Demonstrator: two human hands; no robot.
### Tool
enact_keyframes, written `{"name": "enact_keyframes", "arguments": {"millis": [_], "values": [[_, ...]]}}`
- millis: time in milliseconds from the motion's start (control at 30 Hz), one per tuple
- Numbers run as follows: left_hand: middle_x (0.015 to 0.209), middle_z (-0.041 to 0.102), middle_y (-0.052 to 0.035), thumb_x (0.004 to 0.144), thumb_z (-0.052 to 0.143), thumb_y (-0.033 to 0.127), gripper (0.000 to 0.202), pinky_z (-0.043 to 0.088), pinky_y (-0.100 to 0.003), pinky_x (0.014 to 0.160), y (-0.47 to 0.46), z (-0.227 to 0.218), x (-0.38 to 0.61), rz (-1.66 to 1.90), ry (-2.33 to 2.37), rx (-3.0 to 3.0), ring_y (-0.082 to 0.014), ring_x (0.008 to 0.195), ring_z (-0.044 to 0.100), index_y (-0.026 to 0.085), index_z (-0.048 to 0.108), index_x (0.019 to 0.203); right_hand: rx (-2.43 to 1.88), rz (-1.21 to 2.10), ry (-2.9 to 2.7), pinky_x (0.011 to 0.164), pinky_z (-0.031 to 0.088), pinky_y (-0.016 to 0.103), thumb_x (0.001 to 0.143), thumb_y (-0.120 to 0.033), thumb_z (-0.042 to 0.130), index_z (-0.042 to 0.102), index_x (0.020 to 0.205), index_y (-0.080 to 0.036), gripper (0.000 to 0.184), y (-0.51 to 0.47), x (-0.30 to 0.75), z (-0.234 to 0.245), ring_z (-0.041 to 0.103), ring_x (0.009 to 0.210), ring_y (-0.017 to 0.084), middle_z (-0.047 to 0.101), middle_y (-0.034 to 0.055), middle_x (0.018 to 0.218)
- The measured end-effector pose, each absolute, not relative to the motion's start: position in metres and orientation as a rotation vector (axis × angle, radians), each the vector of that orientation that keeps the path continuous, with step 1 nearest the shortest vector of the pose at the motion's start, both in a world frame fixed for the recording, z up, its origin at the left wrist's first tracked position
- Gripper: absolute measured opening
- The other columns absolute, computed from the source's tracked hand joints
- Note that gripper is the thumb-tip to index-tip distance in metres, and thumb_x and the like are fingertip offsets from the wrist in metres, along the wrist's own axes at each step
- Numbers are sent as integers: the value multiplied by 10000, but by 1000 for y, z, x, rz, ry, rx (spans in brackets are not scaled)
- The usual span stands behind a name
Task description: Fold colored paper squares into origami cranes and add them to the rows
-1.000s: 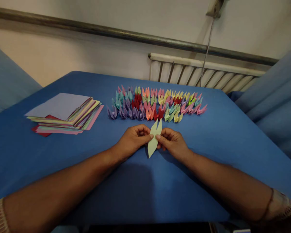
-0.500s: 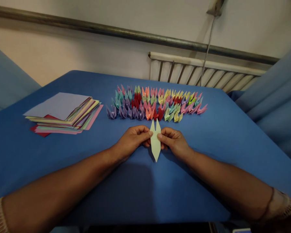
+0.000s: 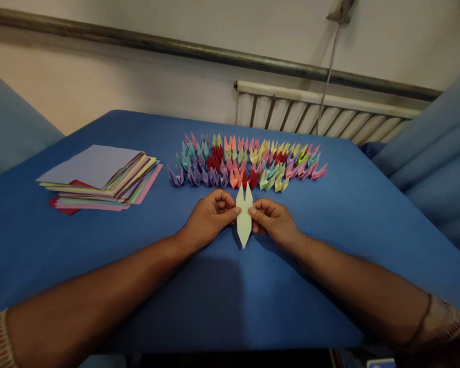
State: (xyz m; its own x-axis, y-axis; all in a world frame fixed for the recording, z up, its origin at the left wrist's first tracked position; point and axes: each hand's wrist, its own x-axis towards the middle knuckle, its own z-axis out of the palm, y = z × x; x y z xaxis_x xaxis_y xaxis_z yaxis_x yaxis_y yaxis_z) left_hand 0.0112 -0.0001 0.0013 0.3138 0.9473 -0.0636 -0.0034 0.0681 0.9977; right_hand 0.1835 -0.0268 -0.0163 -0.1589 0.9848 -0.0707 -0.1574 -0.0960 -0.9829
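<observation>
A pale green folded paper (image 3: 244, 223) is held upright between my two hands, above the near middle of the blue table. It has two narrow points at its top and one point at its bottom. My left hand (image 3: 212, 214) pinches its left edge between thumb and fingers. On the opposite edge my right hand (image 3: 274, 220) grips it the same way, thumb in front. Just beyond the hands stand rows of folded paper cranes (image 3: 235, 176) in purple, pink, red, yellow, green and blue.
A stack of coloured paper sheets (image 3: 95, 166), white on top, lies at the left of the blue-covered table (image 3: 168, 306). Behind are a radiator (image 3: 283, 107), a wall pipe (image 3: 199, 55) and a hanging cord (image 3: 328, 76). Blue curtains (image 3: 440, 148) flank the table.
The green paper has shifted slightly up and left and sits straighter. My left fingers have risen a little around its edge; both hands keep hold.
</observation>
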Motion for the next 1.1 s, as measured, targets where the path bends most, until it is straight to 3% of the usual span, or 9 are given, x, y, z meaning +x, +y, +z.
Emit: {"name": "enact_keyframes", "arguments": {"millis": [233, 433, 633, 1100], "values": [[771, 662, 13, 747, 707, 250, 129, 473, -233, 706, 2, 0, 9, 883, 954, 1417, -100, 709, 604, 155, 665, 824, -1039, 1438, -1102, 418, 349, 191, 738, -458, 735, 576, 751, -186, 316, -23, 184, -23, 479, 395, 60, 579, -68, 481], [831, 687, 4, 727, 710, 223, 209, 484, -268, 789, 1, -2, 10, 862, 920, 1377, -117, 776, 633, 165, 679, 926, -922, 1295, -1057, 433, 404, 178, 704, -368, 775, 507, 853, -231, 335, -20, 185, -25, 502, 431, 61, 593, -99, 567], [794, 661, 8, 721, 724, 227, 227, 479, -271, 739, 0, -2, 9, 861, 930, 1465, -116, 728, 611, 167, 657, 930, -947, 1252, -1227, 487, 427, 210, 794, -327, 681, 628, 835, -211, 134, -24, 186, -22, 508, 485, 76, 566, -63, 575], [811, 645, 2, 717, 713, 185, 282, 493, -281, 776, 4, -1, 7, 841, 891, 1438, -118, 760, 622, 147, 622, 981, -977, 1339, -1188, 553, 425, 247, 761, -272, 693, 724, 835, -210, 101, -20, 190, -27, 512, 522, 83, 617, -35, 610]]}}
